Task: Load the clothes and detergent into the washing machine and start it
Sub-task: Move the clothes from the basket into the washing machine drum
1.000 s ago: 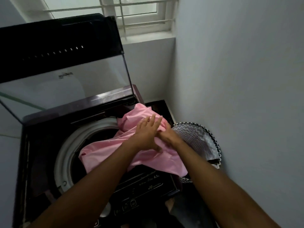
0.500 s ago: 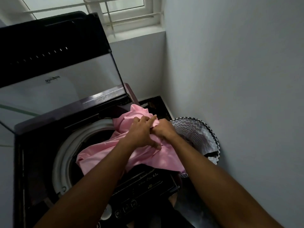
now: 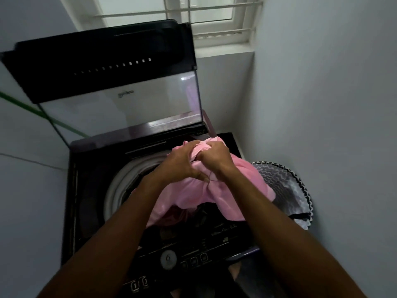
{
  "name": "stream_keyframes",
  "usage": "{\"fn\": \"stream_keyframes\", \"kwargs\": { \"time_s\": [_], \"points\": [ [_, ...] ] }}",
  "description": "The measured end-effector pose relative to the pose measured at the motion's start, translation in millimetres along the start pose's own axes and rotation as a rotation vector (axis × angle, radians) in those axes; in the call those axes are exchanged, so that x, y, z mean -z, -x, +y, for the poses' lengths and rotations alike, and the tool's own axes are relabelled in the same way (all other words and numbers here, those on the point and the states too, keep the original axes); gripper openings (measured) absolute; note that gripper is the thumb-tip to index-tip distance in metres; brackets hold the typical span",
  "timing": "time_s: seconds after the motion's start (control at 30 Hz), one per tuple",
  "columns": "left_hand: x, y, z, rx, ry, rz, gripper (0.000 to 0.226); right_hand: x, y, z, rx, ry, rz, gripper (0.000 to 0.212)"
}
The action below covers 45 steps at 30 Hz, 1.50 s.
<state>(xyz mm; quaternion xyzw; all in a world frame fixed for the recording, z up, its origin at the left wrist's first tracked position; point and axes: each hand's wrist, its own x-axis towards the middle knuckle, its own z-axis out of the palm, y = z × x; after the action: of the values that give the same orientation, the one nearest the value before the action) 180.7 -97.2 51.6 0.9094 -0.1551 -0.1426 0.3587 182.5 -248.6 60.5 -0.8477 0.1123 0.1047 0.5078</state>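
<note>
A dark top-loading washing machine (image 3: 86, 190) stands before me with its glass lid (image 3: 120, 104) raised. Its white drum rim (image 3: 117, 186) shows at the left of the opening. A pink cloth (image 3: 193, 196) is bunched over the right side of the opening and hangs across the machine's front edge. My left hand (image 3: 180, 164) and my right hand (image 3: 217, 158) both grip the top of the cloth, close together, above the drum. The control panel (image 3: 193, 259) with a round dial and buttons lies below my arms. No detergent is in view.
A laundry basket (image 3: 285, 186) with a black-and-white zigzag pattern stands at the machine's right, against the grey wall (image 3: 322, 104). A barred window (image 3: 193, 16) sits above the lid. A green hose (image 3: 32, 110) runs along the left wall.
Both hands have gathered the pink cloth and lifted it higher above the drum; my left hand, flat on it before, now grips it. The camera tilted, showing more of the lid and panel.
</note>
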Motion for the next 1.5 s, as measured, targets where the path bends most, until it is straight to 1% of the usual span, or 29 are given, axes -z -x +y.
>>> {"fn": "stream_keyframes", "kwargs": {
  "time_s": [0.1, 0.23, 0.27, 0.33, 0.4, 0.47, 0.5, 0.53, 0.57, 0.6, 0.67, 0.7, 0.73, 0.8, 0.83, 0.9, 0.93, 0.97, 1.0, 1.07, 1.13, 1.23, 1.3, 1.4, 1.5],
  "points": [
    [27.0, 20.6, -19.1, 0.047, 0.041, 0.028, 0.108, -30.2, 4.0, -21.0, 0.065, -0.005, -0.048, 0.024],
    [54.2, 52.4, -48.5, 0.133, 0.078, 0.086, 0.105, -73.3, 16.4, -45.4, 0.105, -0.117, -0.137, 0.014],
    [58.7, 62.1, -56.6, 0.154, 0.081, 0.102, 0.105, -85.5, 19.5, -49.3, 0.1, -0.139, -0.161, 0.014],
    [62.6, 80.2, -73.0, 0.2, 0.078, 0.134, 0.105, -111.2, 21.0, -48.0, 0.104, -0.156, -0.208, 0.023],
    [57.2, 94.9, -92.0, 0.255, 0.048, 0.188, 0.108, -136.3, 19.3, -40.3, 0.149, -0.101, -0.245, 0.031],
    [41.6, 104.0, -109.7, 0.309, -0.07, 0.22, 0.115, -154.3, 19.8, -31.1, 0.138, -0.063, -0.272, 0.028],
    [31.9, 108.3, -118.0, 0.33, -0.135, 0.199, 0.119, -159.6, 24.7, -28.3, 0.119, -0.064, -0.3, 0.024],
    [21.9, 112.2, -125.5, 0.345, -0.166, 0.15, 0.119, -164.5, 28.9, -22.7, 0.099, -0.038, -0.335, 0.024],
    [12.9, 116.7, -131.7, 0.352, -0.156, 0.085, 0.117, -167.4, 34.5, -17.2, 0.074, 0.011, -0.382, 0.027],
    [4.3, 120.4, -138.3, 0.357, -0.132, 0.015, 0.112, -167.9, 41.5, -10.8, 0.03, 0.045, -0.429, 0.035],
    [-7.5, 126.6, -145.2, 0.361, -0.119, -0.114, 0.104, -169.9, 49.6, 7.8, -0.077, 0.02, -0.512, 0.048],
    [-12.5, 127.6, -148.3, 0.357, -0.122, -0.139, 0.1, -170.3, 51.0, 16.3, -0.106, 0.004, -0.514, 0.048],
    [-16.6, 127.9, -148.8, 0.347, -0.13, -0.137, 0.097, -168.5, 52.5, 20.1, -0.138, 0.003, -0.517, 0.045],
    [-20.3, 126.0, -145.3, 0.345, -0.204, -0.061, 0.091, -169.1, 44.8, 27.6, -0.136, 0.014, -0.55, 0.039],
    [-19.7, 124.1, -140.3, 0.354, -0.27, -0.012, 0.089, -167.0, 41.6, 26.4, -0.106, 0.014, -0.564, 0.039],
    [-17.6, 118.2, -129.4, 0.346, -0.36, 0.047, 0.09, -161.6, 30.6, 25.3, -0.001, 0.125, -0.565, 0.043],
    [-17.4, 113.5, -123.3, 0.336, -0.359, 0.056, 0.092, -156.8, 25.6, 23.4, 0.055, 0.212, -0.575, 0.042],
    [-17.2, 108.8, -116.9, 0.322, -0.346, 0.062, 0.095, -151.9, 20.7, 19.9, 0.107, 0.291, -0.571, 0.041],
    [-17.6, 102.2, -110.9, 0.298, -0.328, 0.073, 0.097, -144.6, 16.2, 15.3, 0.156, 0.369, -0.532, 0.046],
    [-18.5, 87.1, -98.8, 0.238, -0.293, 0.104, 0.099, -129.1, 8.5, 9.3, 0.208, 0.515, -0.397, 0.057],
    [-20.6, 70.7, -86.2, 0.183, -0.269, 0.124, 0.099, -115.1, 0.5, 11.4, 0.21, 0.617, -0.223, 0.052],
    [-28.5, 45.5, -62.8, 0.113, -0.205, 0.141, 0.093, -87.2, -4.2, 19.3, 0.22, 0.634, -0.003, 0.042],
    [-34.5, 32.0, -46.1, 0.066, -0.191, 0.139, 0.091, -67.5, -6.7, 24.6, 0.24, 0.66, 0.107, 0.041],
    [-47.0, 13.2, -22.5, 0.031, -0.167, 0.128, 0.089, -40.7, -13.9, 40.5, 0.183, 0.708, 0.172, 0.053],
    [-61.6, -1.1, -3.2, 0.003, -0.101, 0.111, 0.082, -18.5, -19.6, 54.7, 0.032, 0.639, 0.171, 0.067]
  ]
}}
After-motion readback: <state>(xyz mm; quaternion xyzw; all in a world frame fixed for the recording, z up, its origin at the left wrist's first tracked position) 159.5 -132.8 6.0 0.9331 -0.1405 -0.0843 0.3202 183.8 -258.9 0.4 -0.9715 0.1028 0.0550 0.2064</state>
